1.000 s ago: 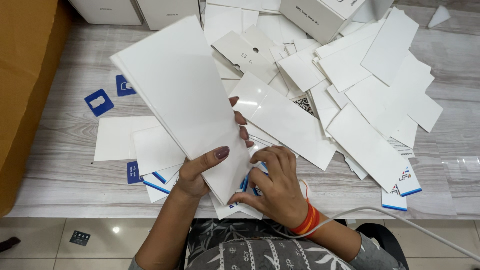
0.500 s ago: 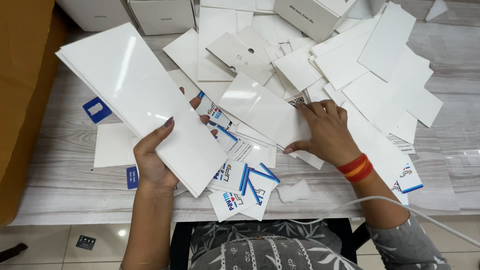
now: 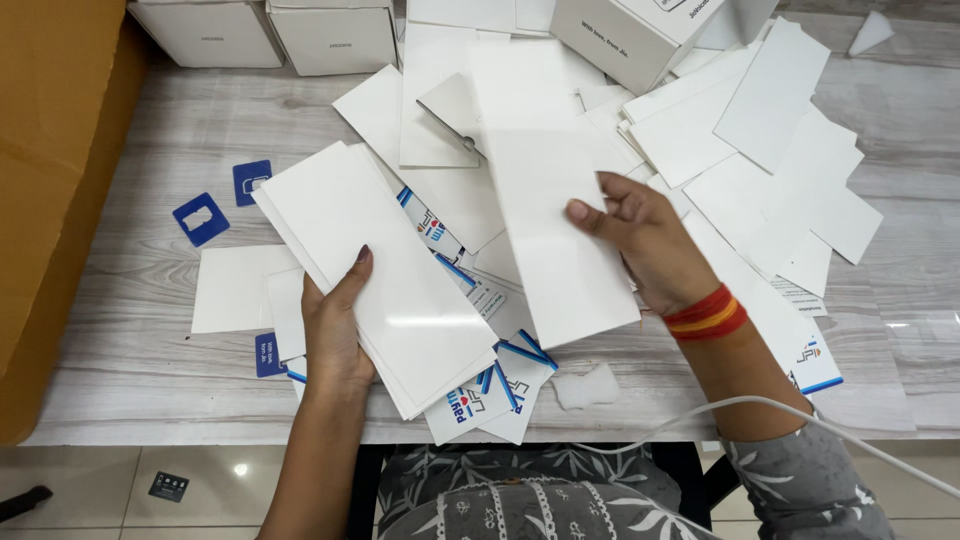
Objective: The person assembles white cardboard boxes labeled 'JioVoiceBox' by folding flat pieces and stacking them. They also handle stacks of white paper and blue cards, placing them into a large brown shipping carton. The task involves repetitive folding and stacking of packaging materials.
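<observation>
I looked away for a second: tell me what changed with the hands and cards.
The right hand left the pile and now lifts one long white card. The left hand keeps gripping its stack of white cards, now lower. The blue squares stayed put.

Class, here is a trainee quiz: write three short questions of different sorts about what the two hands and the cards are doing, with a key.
1. True or false: the left hand holds a stack of white cards.
2. What does the right hand hold?
3. The small blue squares lie on which side of the stack: A person's left, B person's right?

Key: 1 true. 2 one long white card. 3 A.
</observation>
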